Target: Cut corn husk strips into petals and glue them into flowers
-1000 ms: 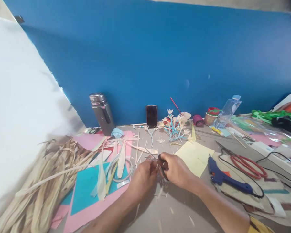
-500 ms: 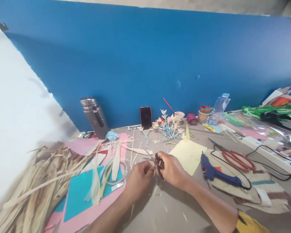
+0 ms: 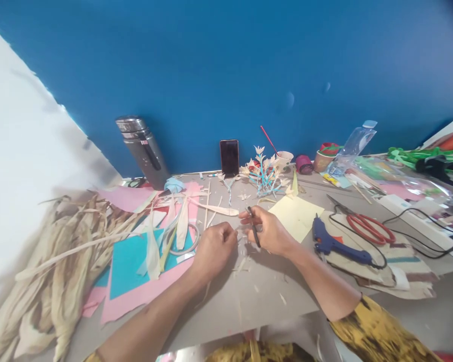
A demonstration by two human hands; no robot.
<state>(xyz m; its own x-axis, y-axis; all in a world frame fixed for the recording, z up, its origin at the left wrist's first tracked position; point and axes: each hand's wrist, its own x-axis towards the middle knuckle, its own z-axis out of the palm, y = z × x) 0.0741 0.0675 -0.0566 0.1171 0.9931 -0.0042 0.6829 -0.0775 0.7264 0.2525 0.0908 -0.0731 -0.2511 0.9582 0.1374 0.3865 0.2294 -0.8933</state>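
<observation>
My right hand (image 3: pixel 269 230) is closed around small black-handled scissors (image 3: pixel 253 227) above the grey table (image 3: pixel 249 296). My left hand (image 3: pixel 214 247) sits just to their left, fingers pinched on a small pale scrap that I cannot make out. Tiny cut slivers lie on the table under both hands. A yellow paper sheet (image 3: pixel 296 216) lies just right of my right hand.
Dried husks (image 3: pixel 56 261) pile at the left over pink and teal paper (image 3: pixel 132 261). A blue glue gun (image 3: pixel 335 244), red scissors (image 3: pixel 370 229) and cables lie at the right. A flask (image 3: pixel 139 148), phone (image 3: pixel 229 157), husk flowers (image 3: pixel 263 173), cups and a bottle line the blue wall.
The view has tilted downward, so the table edge and my yellow-patterned clothing now show. Both hands stay together at the table's middle, with the scissors turned more upright in my right hand.
</observation>
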